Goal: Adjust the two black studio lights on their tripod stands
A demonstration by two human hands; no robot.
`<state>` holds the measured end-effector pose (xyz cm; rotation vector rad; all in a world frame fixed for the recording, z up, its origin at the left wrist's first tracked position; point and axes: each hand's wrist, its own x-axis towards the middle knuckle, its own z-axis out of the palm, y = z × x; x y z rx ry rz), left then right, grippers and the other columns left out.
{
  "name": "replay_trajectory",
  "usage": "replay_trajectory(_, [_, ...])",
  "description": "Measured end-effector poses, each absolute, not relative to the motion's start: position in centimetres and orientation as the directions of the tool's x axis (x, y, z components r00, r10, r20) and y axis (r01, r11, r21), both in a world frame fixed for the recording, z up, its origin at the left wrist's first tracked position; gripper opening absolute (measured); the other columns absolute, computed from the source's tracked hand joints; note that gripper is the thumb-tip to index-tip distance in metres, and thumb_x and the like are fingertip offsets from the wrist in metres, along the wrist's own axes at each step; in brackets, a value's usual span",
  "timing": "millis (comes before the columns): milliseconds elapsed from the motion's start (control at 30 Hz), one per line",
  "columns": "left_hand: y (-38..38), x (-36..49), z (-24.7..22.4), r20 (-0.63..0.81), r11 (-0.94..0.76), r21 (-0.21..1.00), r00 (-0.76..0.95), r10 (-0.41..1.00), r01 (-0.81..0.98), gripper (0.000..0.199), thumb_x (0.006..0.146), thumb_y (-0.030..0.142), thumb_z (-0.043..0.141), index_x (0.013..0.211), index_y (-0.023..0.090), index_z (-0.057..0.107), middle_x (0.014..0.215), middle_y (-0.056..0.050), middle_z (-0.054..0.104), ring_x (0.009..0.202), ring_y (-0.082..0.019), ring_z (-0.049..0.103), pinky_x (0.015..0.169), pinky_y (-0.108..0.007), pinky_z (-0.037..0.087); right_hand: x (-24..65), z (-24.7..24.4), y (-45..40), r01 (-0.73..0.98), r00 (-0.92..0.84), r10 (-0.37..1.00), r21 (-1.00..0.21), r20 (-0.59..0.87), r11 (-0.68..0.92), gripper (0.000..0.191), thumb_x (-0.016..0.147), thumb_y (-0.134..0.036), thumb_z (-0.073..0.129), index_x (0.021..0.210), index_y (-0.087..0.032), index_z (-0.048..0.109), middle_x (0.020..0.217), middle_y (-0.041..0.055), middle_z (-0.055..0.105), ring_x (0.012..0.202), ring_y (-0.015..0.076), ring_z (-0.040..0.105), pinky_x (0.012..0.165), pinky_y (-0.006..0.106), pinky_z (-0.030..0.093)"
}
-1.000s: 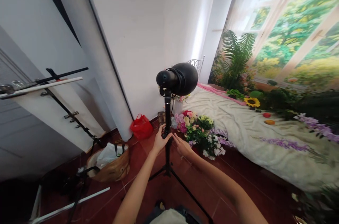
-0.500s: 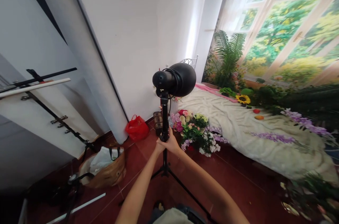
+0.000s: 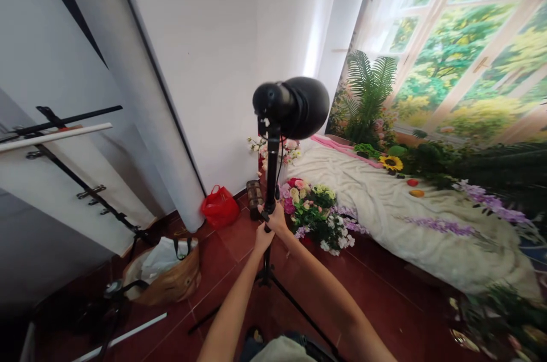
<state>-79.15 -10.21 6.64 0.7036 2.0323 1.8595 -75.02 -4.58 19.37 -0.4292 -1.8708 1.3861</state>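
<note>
A black studio light point(image 3: 294, 106) with a round reflector faces right, on top of a black stand point(image 3: 272, 171) whose legs spread over the floor. My left hand point(image 3: 263, 238) is wrapped round the stand's pole. Just above it, my right hand point(image 3: 277, 218) grips the pole near a clamp knob. A thin cable hangs beside the upper pole, below the light head.
A red bag point(image 3: 220, 207) and a woven basket point(image 3: 171, 279) stand on the floor at left, near a clamped board frame point(image 3: 81, 179). Artificial flowers point(image 3: 314, 208) lie beside a cream-draped platform point(image 3: 384, 214). A window backdrop point(image 3: 470, 48) hangs at right.
The light head has moved up and slightly right, with more pole showing beneath it. My right hand has risen slightly with the upper pole; my left hand sits a little lower.
</note>
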Motion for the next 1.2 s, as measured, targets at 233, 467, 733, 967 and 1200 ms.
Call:
replay_trajectory(233, [-10.3,-78.7,6.8,0.142,0.072,0.974,-0.832,0.536,0.213,0.036,0.065,0.049,0.066,0.076,0.015,0.068,0.069,-0.003,0.066,0.066,-0.016,0.059,0.064,-0.026,0.046,-75.5,31.4,-3.2,-0.319,-0.636,0.547,-0.831,0.544,0.455,0.025,0.068,-0.033,0.062,0.084,-0.017,0.052,0.072,-0.0002,0.058,0.062,0.0126,0.052,0.06,0.025,0.044])
replay_trajectory(467, [-10.2,-78.2,8.6,0.176,0.027,0.977,-0.865,0.469,0.214,0.036,0.062,0.049,0.069,0.074,0.015,0.066,0.071,-0.004,0.066,0.069,-0.016,0.06,0.067,-0.027,0.048,-75.4,32.4,-3.6,-0.315,-0.617,0.547,-0.815,0.565,0.487,0.026,0.07,-0.035,0.061,0.085,-0.016,0.051,0.072,0.0,0.057,0.063,0.0123,0.052,0.06,0.024,0.044])
replay_trajectory(733, [-8.6,-78.8,8.9,0.137,0.034,0.986,-0.902,0.41,0.165,0.027,0.062,0.039,0.066,0.056,0.013,0.059,0.052,-0.002,0.057,0.051,-0.013,0.053,0.052,-0.024,0.042,-75.1,28.8,-4.3,-0.235,-0.62,0.618,-0.866,0.484,0.442,0.023,0.065,-0.032,0.063,0.079,-0.017,0.051,0.068,-0.0016,0.057,0.061,0.0128,0.053,0.06,0.025,0.044])
replay_trajectory(967, [-7.9,-78.3,9.0,0.07,0.085,0.991,-0.957,0.283,0.098,0.025,0.059,0.036,0.063,0.047,0.016,0.054,0.048,-0.002,0.054,0.051,-0.015,0.053,0.05,-0.024,0.038,-73.9,28.5,-1.8,-0.275,-0.772,0.428,-0.854,0.469,0.441,0.049,0.064,-0.037,0.072,0.103,-0.015,0.052,0.082,0.0001,0.061,0.072,0.0135,0.057,0.069,0.026,0.049])
replay_trajectory(1200, [-7.5,-78.2,8.5,0.092,0.098,0.988,-0.964,0.249,0.119,0.027,0.06,0.04,0.06,0.047,0.017,0.051,0.046,-0.001,0.05,0.046,-0.013,0.048,0.045,-0.022,0.034,-70.6,19.8,2.7,0.01,-0.952,0.303,-0.983,0.047,0.183,0.042,0.064,-0.041,0.073,0.097,-0.018,0.06,0.09,0.0028,0.066,0.08,0.0157,0.063,0.074,0.03,0.053])
